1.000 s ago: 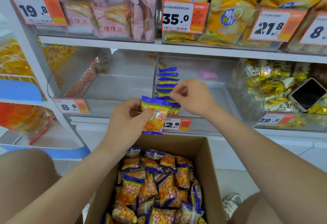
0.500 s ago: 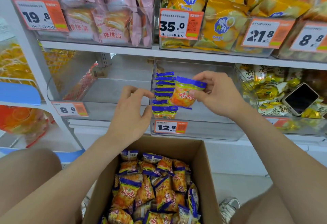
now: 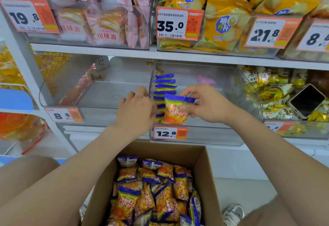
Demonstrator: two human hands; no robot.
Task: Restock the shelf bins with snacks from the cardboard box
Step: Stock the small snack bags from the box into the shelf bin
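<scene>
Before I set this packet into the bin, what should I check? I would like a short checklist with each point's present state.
1. The right hand pinches the packet: ok.
2. Packet upright, blue edge on top: ok.
3. The row of packets stands along the left wall of the bin: ok.
4. Free room in the bin right of the row: ok.
5. The left hand steadies the row: cannot tell, fingertips hidden.
6. The cardboard box holds more packets: ok.
</scene>
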